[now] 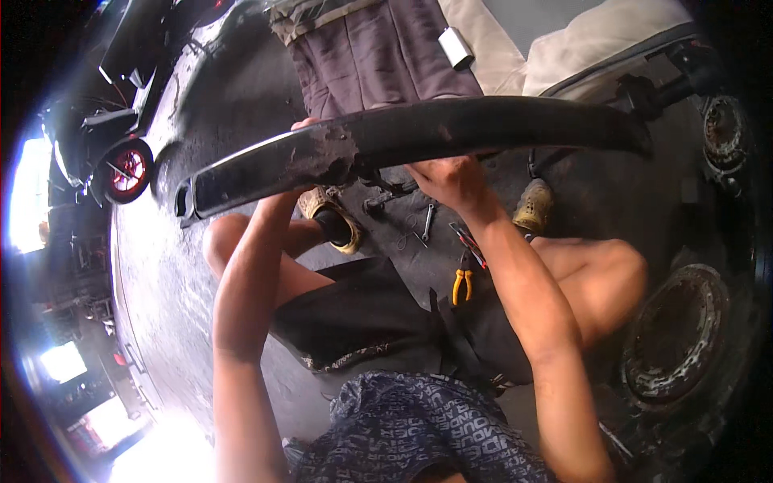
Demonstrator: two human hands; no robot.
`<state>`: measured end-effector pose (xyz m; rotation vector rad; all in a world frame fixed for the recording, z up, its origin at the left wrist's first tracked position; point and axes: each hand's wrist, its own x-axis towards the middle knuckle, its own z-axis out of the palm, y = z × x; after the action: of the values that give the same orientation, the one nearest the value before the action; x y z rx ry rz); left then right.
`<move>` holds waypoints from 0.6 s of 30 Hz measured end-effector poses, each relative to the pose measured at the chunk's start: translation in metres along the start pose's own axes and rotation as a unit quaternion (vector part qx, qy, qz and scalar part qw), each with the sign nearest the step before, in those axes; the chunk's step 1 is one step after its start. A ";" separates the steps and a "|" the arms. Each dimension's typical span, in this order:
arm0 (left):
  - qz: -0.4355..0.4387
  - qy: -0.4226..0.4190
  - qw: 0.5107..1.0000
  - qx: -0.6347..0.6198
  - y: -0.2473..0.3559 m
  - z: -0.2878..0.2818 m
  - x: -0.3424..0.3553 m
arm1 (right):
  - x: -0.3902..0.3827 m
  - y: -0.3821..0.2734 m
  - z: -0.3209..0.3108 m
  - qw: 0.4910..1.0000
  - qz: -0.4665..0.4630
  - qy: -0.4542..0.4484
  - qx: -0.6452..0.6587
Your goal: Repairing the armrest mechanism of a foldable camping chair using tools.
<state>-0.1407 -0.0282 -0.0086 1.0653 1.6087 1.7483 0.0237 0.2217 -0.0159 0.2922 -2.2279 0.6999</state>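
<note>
A long, curved black part (403, 133), worn and scuffed left of its middle, spans crosswise in front of me. Its left end shows a hollow opening. From behind, my left hand (305, 124) is closed around it, with fingertips showing over the upper edge and the rest mostly hidden. My right hand (452, 177) grips its lower edge right of the middle, fingers bent and partly out of sight. On the floor below lie a wrench (428, 219), pliers with yellow handles (461, 285) and a red-handled tool (469, 244).
A person in dark trousers (378, 56) is across from me, a small white box (456, 48) near them. At the right lie rusty round metal rings (678, 334). A wheel with a red rim (127, 171) stands far left. My yellow shoes (534, 205) flank the tools.
</note>
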 end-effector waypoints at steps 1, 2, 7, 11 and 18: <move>0.033 0.011 0.996 0.085 0.016 0.019 0.020 | -0.003 0.005 -0.004 1.000 0.004 0.000 -0.013; 0.066 0.027 0.982 0.176 0.040 0.039 0.036 | -0.004 0.008 -0.007 0.999 -0.017 0.002 -0.040; 0.051 -0.065 0.915 0.394 0.016 -0.032 0.010 | 0.010 -0.012 0.008 0.998 -0.045 0.035 -0.027; -0.080 -0.161 0.876 0.448 0.061 0.040 0.077 | 0.002 -0.006 0.002 0.996 -0.049 0.016 -0.073; -0.072 -0.146 0.976 0.143 0.057 0.044 0.080 | -0.011 -0.018 0.024 0.982 0.052 -0.002 -0.181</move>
<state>-0.1410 0.0526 0.0623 1.2375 1.7304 1.2267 0.0239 0.1934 -0.0299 -0.0058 -2.3347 0.3340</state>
